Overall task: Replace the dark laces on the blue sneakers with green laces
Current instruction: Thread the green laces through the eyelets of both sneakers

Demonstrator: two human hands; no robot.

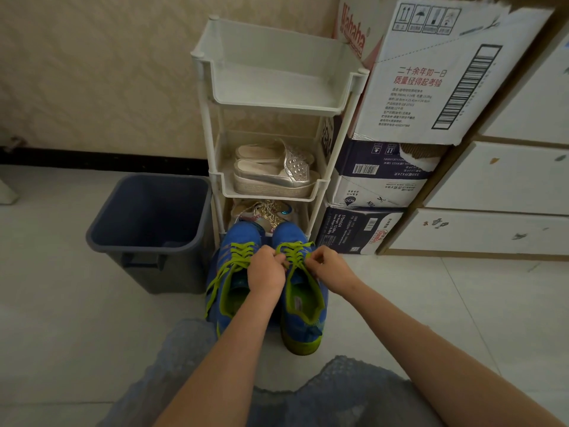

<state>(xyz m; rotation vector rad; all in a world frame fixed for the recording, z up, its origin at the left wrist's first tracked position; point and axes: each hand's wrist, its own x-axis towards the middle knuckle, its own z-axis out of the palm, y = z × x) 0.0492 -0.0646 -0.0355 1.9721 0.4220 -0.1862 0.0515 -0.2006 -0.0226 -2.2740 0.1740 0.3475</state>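
Your two sneakers stand side by side just in front of the rack (205, 124), toes toward it and heels toward you, so the eyelet rows face up within easy reach of both arms. The left sneaker (237, 238) looks threaded with its green lace (238, 255), whose loose ends trail down its outer side; no dark lace shows on either shoe.

Both hands work on the right sneaker (288, 232). Your left hand (266, 269) has its fingers curled and pinches the green lace (294, 251) at the inner side of the tongue. Your right hand (329, 268) is curled the same way on the outer side. Gripping one side each lets you draw the crossings even and snug.

You seem near the end: the top eyelets of this shoe are probably what is left, though your hands hide them.

The bin (144, 272) sits just left of the shoes, perhaps for the old laces; I cannot see any inside.
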